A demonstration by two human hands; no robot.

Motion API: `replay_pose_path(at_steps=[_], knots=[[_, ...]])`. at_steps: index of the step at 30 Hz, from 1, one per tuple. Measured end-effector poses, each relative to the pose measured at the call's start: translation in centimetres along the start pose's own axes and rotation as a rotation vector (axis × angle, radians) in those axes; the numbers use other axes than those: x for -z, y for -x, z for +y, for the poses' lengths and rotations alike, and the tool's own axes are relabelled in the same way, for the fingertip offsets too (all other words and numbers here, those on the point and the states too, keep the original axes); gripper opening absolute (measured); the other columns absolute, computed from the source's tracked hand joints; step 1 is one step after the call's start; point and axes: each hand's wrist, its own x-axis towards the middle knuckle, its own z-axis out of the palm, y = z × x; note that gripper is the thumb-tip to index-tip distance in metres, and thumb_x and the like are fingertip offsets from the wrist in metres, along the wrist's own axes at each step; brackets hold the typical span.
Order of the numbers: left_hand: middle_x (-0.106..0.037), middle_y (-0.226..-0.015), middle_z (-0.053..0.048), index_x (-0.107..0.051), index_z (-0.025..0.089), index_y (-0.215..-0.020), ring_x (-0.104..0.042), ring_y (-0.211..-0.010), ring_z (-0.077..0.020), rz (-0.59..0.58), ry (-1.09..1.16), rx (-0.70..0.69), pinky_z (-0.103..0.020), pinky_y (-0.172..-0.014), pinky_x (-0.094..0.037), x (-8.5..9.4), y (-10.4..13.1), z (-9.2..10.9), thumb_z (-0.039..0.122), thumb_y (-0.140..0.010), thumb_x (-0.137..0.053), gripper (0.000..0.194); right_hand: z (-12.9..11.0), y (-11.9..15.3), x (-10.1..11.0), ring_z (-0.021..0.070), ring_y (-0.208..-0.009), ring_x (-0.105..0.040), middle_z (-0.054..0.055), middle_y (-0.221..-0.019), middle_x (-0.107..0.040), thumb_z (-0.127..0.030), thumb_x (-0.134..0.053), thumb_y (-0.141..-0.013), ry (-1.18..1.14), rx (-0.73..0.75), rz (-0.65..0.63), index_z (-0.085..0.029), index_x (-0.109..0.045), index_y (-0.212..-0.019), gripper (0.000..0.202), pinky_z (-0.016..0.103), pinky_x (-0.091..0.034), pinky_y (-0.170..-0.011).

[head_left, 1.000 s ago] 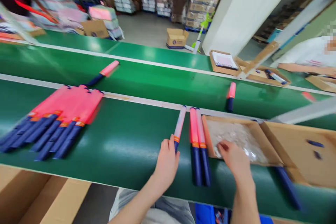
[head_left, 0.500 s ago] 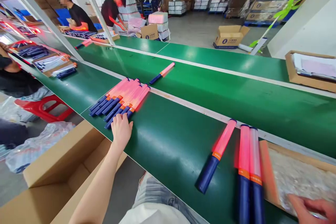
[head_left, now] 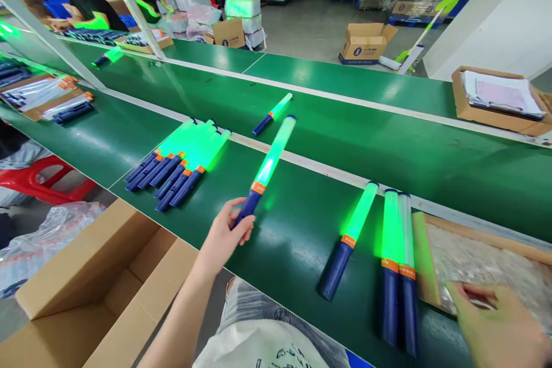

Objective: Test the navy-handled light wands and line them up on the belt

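Observation:
My left hand (head_left: 230, 230) is closed around the dark blue handle of a glowing green light stick (head_left: 271, 160), raised and tilted over the green belt. Left of it lies a group of several lit light sticks (head_left: 190, 149), handles toward me. A single light stick (head_left: 348, 241) rests to the right, and beside it two more lie side by side, one bright (head_left: 390, 230) and one paler (head_left: 406, 236). My right hand (head_left: 487, 310) is at the near edge of a shallow cardboard box (head_left: 425, 264) of clear plastic pieces, fingers pinched; what they hold cannot be made out.
One more lit stick (head_left: 272, 115) lies beyond the white rail (head_left: 319, 168). An open carton (head_left: 86, 259) stands below at left, near a red stool (head_left: 47, 178). Papers fill a box (head_left: 500, 95) at far right. Two people (head_left: 92, 0) work across the belt.
My left hand has moved right and lifted a light stick from the group. The sticks' glow has turned from red to green. My right hand has shifted slightly up and left by the box.

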Motion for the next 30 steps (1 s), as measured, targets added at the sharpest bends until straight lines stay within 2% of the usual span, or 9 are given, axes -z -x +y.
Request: replay_pose_path(at_steps=[2, 4, 6, 10, 12, 15, 18, 22, 30], knots=[[-0.057, -0.075, 0.004, -0.051, 0.019, -0.137, -0.050, -0.061, -0.0118, -0.119, 0.129, -0.012, -0.026, -0.059, -0.043, -2.6, 1.9, 2.3, 0.058, -0.100, -0.059, 0.054, -2.7, 0.8, 1.3, 0.0377, -0.074, -0.067, 0.014, -0.078, -0.071, -0.066, -0.055, -0.064, -0.045, -0.057, -0.029, -0.035, -0.051, -0.071, 0.032, 0.054, -0.048, -0.073], [-0.054, -0.076, 0.004, -0.055, 0.018, -0.127, -0.047, -0.064, -0.0104, -0.205, 0.249, -0.024, -0.025, -0.062, -0.042, -4.5, 3.3, 4.4, 0.055, -0.105, -0.055, 0.042, -4.3, 1.4, 2.0, 0.0356, -0.079, -0.070, 0.014, -0.088, -0.075, -0.062, -0.055, -0.065, -0.097, -0.037, -0.045, -0.032, -0.066, -0.093, 0.042, 0.051, -0.050, -0.077], [-0.054, -0.080, 0.003, -0.054, 0.019, -0.122, -0.048, -0.067, -0.0098, -0.273, 0.369, -0.040, -0.025, -0.064, -0.043, -5.6, 4.1, 5.7, 0.051, -0.109, -0.050, 0.035, -4.5, 1.8, 2.2, 0.0353, -0.080, -0.070, 0.015, -0.087, -0.075, -0.060, -0.050, -0.070, -0.067, -0.002, -0.060, -0.025, -0.076, -0.110, 0.059, 0.049, -0.049, -0.076], [-0.060, -0.097, 0.001, -0.047, 0.023, -0.123, -0.061, -0.071, -0.0107, -0.426, 0.521, -0.033, -0.027, -0.067, -0.052, -7.0, 4.3, 6.6, 0.043, -0.107, -0.057, 0.028, -3.2, 2.3, 1.8, 0.0329, -0.082, -0.070, 0.014, -0.089, -0.077, -0.059, -0.047, -0.078, -0.037, 0.052, -0.052, -0.019, -0.081, -0.112, 0.063, 0.043, -0.046, -0.074], [-0.063, -0.099, 0.001, -0.044, 0.025, -0.123, -0.064, -0.070, -0.0125, -0.392, 0.458, -0.010, -0.028, -0.065, -0.053, -7.4, 4.3, 6.6, 0.039, -0.103, -0.063, 0.031, -2.6, 2.4, 1.5, 0.0302, -0.082, -0.071, 0.012, -0.094, -0.078, -0.060, -0.048, -0.080, -0.079, 0.061, -0.030, -0.019, -0.081, -0.111, 0.061, 0.041, -0.047, -0.075], [-0.065, -0.093, 0.001, -0.047, 0.027, -0.135, -0.061, -0.073, -0.0147, -0.191, 0.154, -0.053, -0.027, -0.065, -0.047, -7.9, 4.3, 6.5, 0.038, -0.102, -0.065, 0.039, -2.2, 2.7, 1.2, 0.0286, -0.079, -0.072, 0.011, -0.093, -0.078, -0.062, -0.048, -0.078, -0.118, 0.060, -0.025, -0.018, -0.079, -0.108, 0.061, 0.040, -0.049, -0.076], [-0.068, -0.107, -0.006, -0.053, 0.028, -0.146, -0.066, -0.094, -0.0210, -0.089, -0.046, -0.152, -0.032, -0.078, -0.050, -8.1, 4.6, 6.4, 0.045, -0.107, -0.057, 0.043, -2.3, 2.8, 1.3, 0.0292, -0.081, -0.072, 0.011, -0.093, -0.078, -0.062, -0.047, -0.077, -0.119, 0.052, -0.029, -0.018, -0.079, -0.107, 0.061, 0.041, -0.050, -0.078], [-0.065, -0.112, -0.006, -0.051, 0.032, -0.152, -0.064, -0.090, -0.0190, -0.087, 0.017, -0.166, -0.033, -0.081, -0.051, -8.2, 4.7, 6.2, 0.047, -0.110, -0.049, 0.044, -2.6, 2.9, 1.8, 0.0301, -0.083, -0.073, 0.012, -0.100, -0.078, -0.063, -0.050, -0.077, -0.120, 0.010, -0.003, -0.019, -0.075, -0.119, 0.065, 0.044, -0.052, -0.084], [-0.065, -0.105, -0.003, -0.053, 0.028, -0.138, -0.056, -0.077, -0.0135, -0.204, 0.204, -0.036, -0.027, -0.069, -0.047, -8.3, 4.6, 6.7, 0.049, -0.106, -0.058, 0.038, -2.6, 3.2, 1.9, 0.0300, -0.080, -0.074, 0.013, -0.096, -0.078, -0.067, -0.052, -0.080, -0.174, 0.017, -0.023, -0.018, -0.074, -0.103, 0.059, 0.042, -0.054, -0.082]])
